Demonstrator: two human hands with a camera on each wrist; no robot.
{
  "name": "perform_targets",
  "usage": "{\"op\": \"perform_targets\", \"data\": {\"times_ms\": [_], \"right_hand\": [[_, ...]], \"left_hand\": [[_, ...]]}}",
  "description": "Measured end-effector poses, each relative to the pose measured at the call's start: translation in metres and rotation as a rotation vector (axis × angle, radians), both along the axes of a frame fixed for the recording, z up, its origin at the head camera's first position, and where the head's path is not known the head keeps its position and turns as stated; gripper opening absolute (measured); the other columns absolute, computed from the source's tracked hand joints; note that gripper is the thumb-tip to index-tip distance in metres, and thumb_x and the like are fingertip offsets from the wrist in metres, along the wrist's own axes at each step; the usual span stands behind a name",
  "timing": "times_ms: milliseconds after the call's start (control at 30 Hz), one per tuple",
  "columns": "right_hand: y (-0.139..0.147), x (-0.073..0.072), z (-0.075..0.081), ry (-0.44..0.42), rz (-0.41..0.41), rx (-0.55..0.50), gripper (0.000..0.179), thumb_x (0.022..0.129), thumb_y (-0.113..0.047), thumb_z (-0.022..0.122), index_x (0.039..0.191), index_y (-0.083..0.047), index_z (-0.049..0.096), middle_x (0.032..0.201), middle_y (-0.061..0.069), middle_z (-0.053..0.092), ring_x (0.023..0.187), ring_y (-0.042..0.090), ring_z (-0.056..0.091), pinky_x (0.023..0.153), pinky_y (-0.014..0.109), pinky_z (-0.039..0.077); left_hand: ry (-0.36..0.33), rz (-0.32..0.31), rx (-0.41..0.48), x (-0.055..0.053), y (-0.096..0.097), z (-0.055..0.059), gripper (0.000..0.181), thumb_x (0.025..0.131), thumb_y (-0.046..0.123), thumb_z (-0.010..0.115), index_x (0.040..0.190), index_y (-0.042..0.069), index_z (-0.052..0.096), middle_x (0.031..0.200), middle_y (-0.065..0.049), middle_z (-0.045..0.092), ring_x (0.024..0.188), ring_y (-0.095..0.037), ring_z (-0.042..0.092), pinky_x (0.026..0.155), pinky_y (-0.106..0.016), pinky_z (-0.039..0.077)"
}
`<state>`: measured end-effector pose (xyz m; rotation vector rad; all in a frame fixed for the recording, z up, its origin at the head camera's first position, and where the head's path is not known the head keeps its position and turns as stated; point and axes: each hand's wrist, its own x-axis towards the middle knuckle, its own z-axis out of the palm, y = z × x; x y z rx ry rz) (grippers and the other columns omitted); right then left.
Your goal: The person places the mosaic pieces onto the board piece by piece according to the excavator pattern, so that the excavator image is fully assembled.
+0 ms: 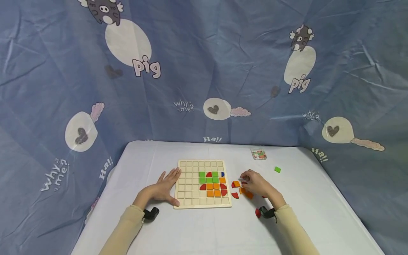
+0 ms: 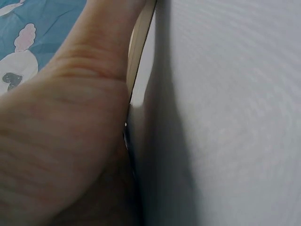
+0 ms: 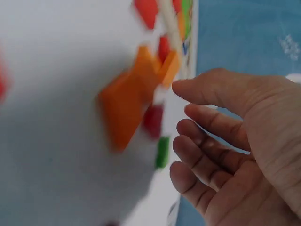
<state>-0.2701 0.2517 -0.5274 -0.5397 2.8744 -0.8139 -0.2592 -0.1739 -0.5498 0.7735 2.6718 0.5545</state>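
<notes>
A wooden grid board [image 1: 188, 184] lies on the white table, with green, orange, red and blue pieces in its right-hand cells. My left hand [image 1: 164, 187] rests at the board's left edge, fingers spread. The left wrist view shows its wrist side close up, beside the board's rim [image 2: 141, 42]. Right of the board, my right hand [image 1: 256, 182] is over loose orange squares [image 1: 237, 184] and red quarter-circles [image 1: 235, 195]. In the right wrist view its fingers are loosely bent, the thumb is apart from them, and no piece shows between them. The hand hides part of the pile in the head view.
A small patterned card [image 1: 259, 154] lies towards the back of the table. A lone green square [image 1: 278, 169] sits right of the pile. Another red piece [image 1: 258, 213] shows by the right wrist's camera. A blue printed curtain [image 1: 197, 71] hangs behind.
</notes>
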Motion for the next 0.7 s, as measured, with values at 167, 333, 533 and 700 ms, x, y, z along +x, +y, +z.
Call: {"op": "perform_targets", "data": {"times_ms": [167, 333, 533, 700], "right_hand": [[0.014, -0.002, -0.009, -0.006, 0.009, 0.035, 0.021, 0.084, -0.016, 0.074, 0.104, -0.011, 0.068, 0.100, -0.002, 0.062, 0.086, 0.011, 0.055, 0.080, 0.033, 0.052], [0.015, -0.002, -0.009, 0.002, -0.030, 0.042, 0.015, 0.084, -0.017, 0.075, 0.097, -0.013, 0.069, 0.094, -0.002, 0.061, 0.081, 0.011, 0.054, 0.076, 0.031, 0.051], [0.014, -0.002, -0.011, -0.014, -0.094, 0.000, 0.015, 0.082, -0.019, 0.077, 0.092, -0.011, 0.067, 0.082, -0.002, 0.059, 0.071, 0.011, 0.052, 0.061, 0.023, 0.046], [0.001, 0.001, -0.008, -0.016, -0.120, -0.059, 0.017, 0.080, -0.018, 0.079, 0.090, -0.010, 0.067, 0.080, -0.003, 0.063, 0.068, 0.010, 0.056, 0.057, 0.021, 0.050]], "left_hand": [[0.000, -0.004, -0.006, 0.000, -0.001, -0.001, 0.137, 0.061, 0.069, 0.077, 0.154, 0.002, 0.001, 0.163, -0.016, -0.003, 0.150, -0.035, -0.005, 0.118, -0.059, -0.008], [0.004, -0.003, 0.007, 0.001, 0.000, 0.000, 0.137, 0.061, 0.068, 0.077, 0.154, 0.001, 0.002, 0.163, -0.016, -0.002, 0.150, -0.035, -0.004, 0.118, -0.060, -0.006], [0.002, 0.000, 0.002, 0.001, 0.000, -0.001, 0.137, 0.062, 0.066, 0.078, 0.154, 0.001, 0.002, 0.163, -0.016, -0.002, 0.150, -0.035, -0.004, 0.119, -0.059, -0.006], [0.009, -0.010, -0.003, 0.000, -0.001, -0.002, 0.136, 0.062, 0.068, 0.077, 0.154, 0.002, 0.001, 0.163, -0.016, -0.003, 0.150, -0.035, -0.004, 0.118, -0.060, -0.006]]}}
